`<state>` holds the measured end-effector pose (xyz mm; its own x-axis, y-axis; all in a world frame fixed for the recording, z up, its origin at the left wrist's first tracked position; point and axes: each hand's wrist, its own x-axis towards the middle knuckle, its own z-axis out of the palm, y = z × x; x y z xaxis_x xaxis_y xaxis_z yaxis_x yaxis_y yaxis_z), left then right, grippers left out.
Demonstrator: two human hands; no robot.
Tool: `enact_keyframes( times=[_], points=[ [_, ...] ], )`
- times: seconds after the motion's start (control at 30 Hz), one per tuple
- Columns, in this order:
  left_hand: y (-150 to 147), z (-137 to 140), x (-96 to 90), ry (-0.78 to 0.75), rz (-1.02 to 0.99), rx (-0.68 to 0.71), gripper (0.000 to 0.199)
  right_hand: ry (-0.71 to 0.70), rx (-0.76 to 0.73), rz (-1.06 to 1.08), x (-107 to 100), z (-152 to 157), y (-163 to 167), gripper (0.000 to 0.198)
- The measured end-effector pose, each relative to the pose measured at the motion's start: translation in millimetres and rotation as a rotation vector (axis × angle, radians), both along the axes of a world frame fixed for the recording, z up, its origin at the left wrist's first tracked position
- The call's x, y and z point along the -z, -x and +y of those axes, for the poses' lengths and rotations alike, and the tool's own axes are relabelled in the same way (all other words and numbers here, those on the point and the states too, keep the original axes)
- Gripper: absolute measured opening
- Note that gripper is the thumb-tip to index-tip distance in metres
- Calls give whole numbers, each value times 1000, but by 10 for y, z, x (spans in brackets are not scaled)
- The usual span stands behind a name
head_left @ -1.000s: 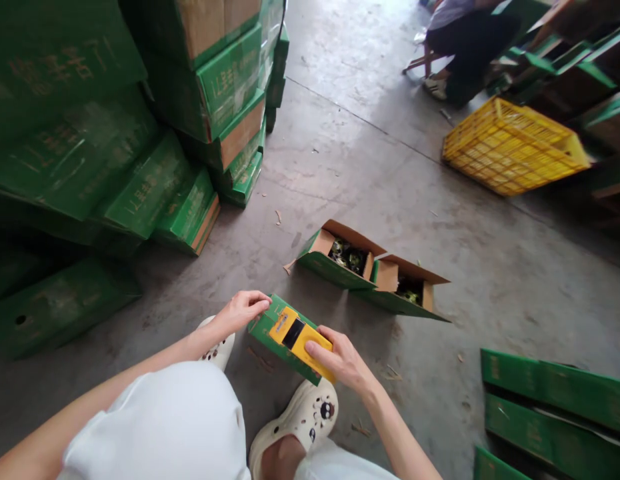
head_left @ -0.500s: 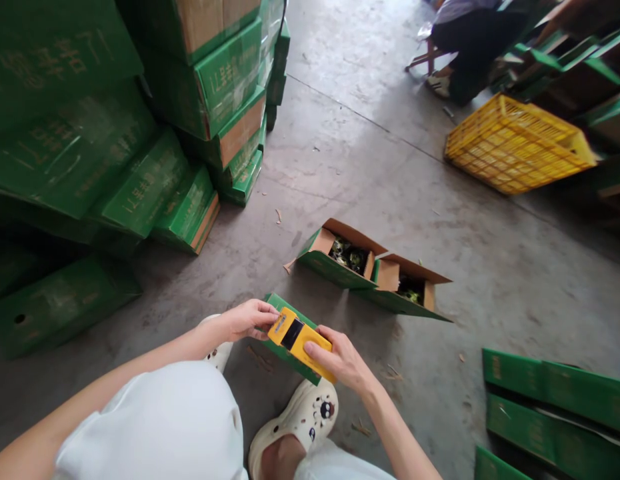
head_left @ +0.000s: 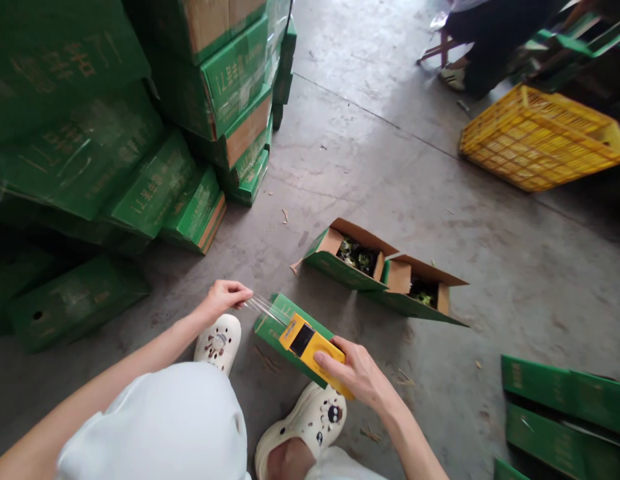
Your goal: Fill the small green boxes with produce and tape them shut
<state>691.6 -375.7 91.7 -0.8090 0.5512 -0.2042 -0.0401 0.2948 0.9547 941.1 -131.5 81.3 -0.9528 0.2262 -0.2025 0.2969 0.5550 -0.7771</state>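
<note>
My right hand (head_left: pixel 357 367) is wrapped round a yellow tape dispenser (head_left: pixel 317 350) with a dark window, thumb on its top. A strip of clear tape (head_left: pixel 270 309) stretches from the dispenser's front to my left hand (head_left: pixel 226 297), which pinches its free end. Beneath the dispenser and the tape lies a closed green box (head_left: pixel 270 328), set between my white clogs and partly covered by the dispenser. Whether the tape touches the box, I cannot tell.
Just ahead stand two open green cartons (head_left: pixel 345 273) with dark, greenish bundles inside. Tall stacks of green boxes (head_left: pixel 235 80) rise on the left. A yellow crate (head_left: pixel 540 140) and a seated person (head_left: pixel 490 40) are at the far right. More green boxes (head_left: pixel 565 400) lie near right.
My left hand has moved left, away from the dispenser, drawing out a length of clear tape. My right hand still grips the dispenser. The view has shifted slightly.
</note>
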Motion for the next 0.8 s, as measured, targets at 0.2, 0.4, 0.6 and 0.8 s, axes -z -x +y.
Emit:
enact_keyframes(
  times=[0.2, 0.4, 0.6, 0.8],
  points=[
    [154, -100, 74, -41, 26, -59, 47, -147, 20, -75, -58, -53, 59, 52],
    [295, -190, 189, -10, 92, -95, 48, -302, 13, -175, -239, -219, 289, 48],
    [408, -74, 501, 58, 113, -72, 51, -371, 29, -247, -280, -286, 380, 51],
    [194, 210, 1010, 179, 175, -39, 49, -344, 48, -250, -264, -279, 383, 51]
  ],
)
